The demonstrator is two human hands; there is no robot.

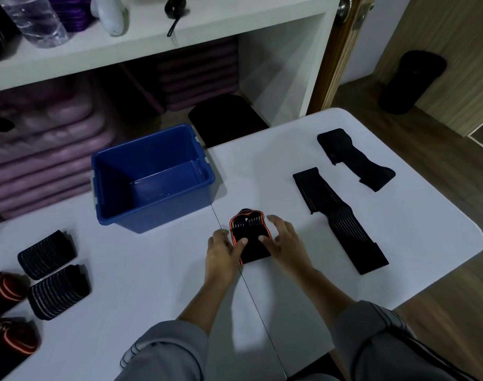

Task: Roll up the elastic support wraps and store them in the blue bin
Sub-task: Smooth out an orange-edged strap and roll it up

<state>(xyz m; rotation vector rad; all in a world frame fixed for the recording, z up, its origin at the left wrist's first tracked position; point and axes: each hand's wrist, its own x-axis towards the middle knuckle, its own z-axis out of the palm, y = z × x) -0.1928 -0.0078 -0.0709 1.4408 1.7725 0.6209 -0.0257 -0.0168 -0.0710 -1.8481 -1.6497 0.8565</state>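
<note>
We are looking down at two thumbs pressing on an orange-edged wrap (250,237) in the middle of a white table (166,270). The left hand (222,253) is laying its thumb across the wrap's near left part, its fingers (220,235) bunched together against the left edge; we cannot tell whether they are curling under the cloth. The right hand (288,244) is spreading its fingers wide over the wrap's right edge, only the thumb tip plainly touching the fabric. The wrap is lying between the two hands, its far end bunched and rounded, its near end flat on the table.

Just beyond the hands to the left, a blue bin (125,215) is standing open on the table, apart from the wrap. To the right, a long ribbed wrap (342,218) is lying stretched flat, and a second black wrap (355,158) is lying flat farther back, near the table's far corner. At the left edge, two striped rolls (46,254) (59,291) are sitting side by side, with two orange-striped rolls (6,290) (12,339) beside them.
</note>
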